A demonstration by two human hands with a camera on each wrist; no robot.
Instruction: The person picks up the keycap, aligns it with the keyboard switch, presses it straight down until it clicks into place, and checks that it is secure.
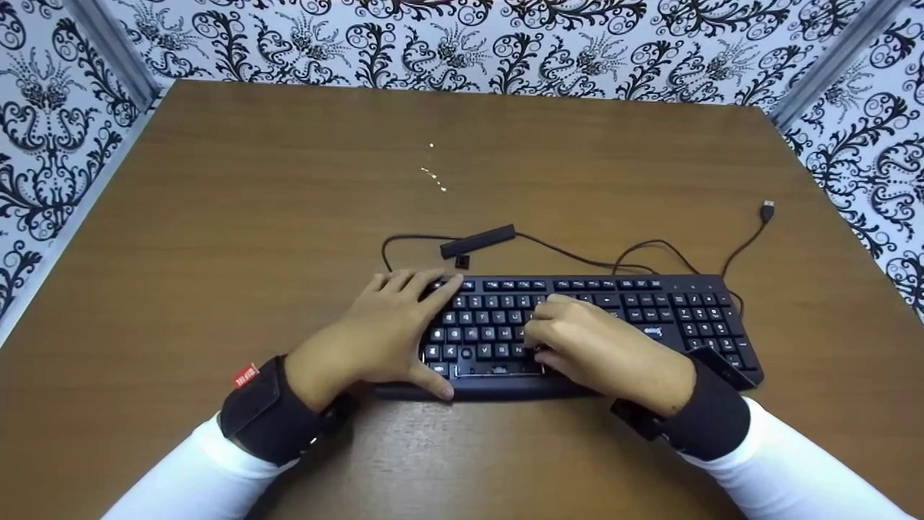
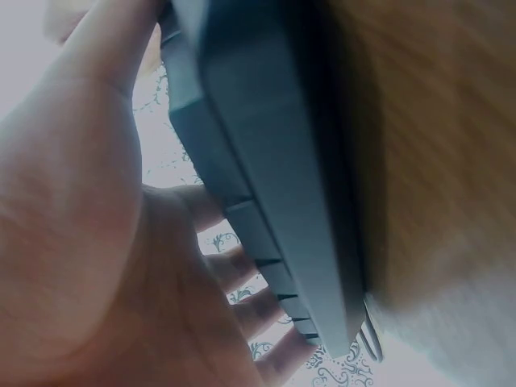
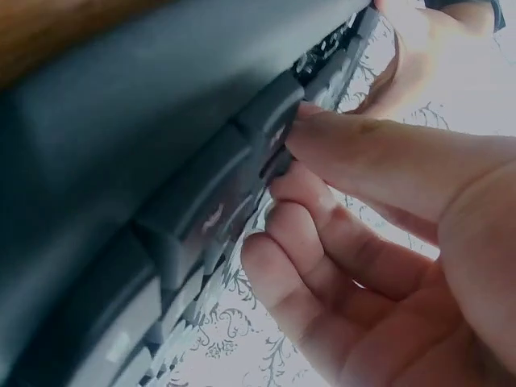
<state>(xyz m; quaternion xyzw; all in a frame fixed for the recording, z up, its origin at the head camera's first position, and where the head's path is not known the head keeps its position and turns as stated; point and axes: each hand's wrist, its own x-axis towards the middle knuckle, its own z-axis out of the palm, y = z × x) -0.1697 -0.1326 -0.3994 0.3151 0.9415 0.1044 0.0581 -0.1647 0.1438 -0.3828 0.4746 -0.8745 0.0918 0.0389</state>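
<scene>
Free lane on tabletop (image 1: 238,202) left of left hand (image 1: 379,328). Keyboard (image 1: 498,328) sits near side; gap above it between left hand and right hand (image 1: 595,339). Behind it, cable (image 1: 559,248), black bar (image 1: 478,241), small black piece (image 1: 462,261) obstruct low sweeps. Patterned wall (image 1: 462,43) bounds back.
</scene>
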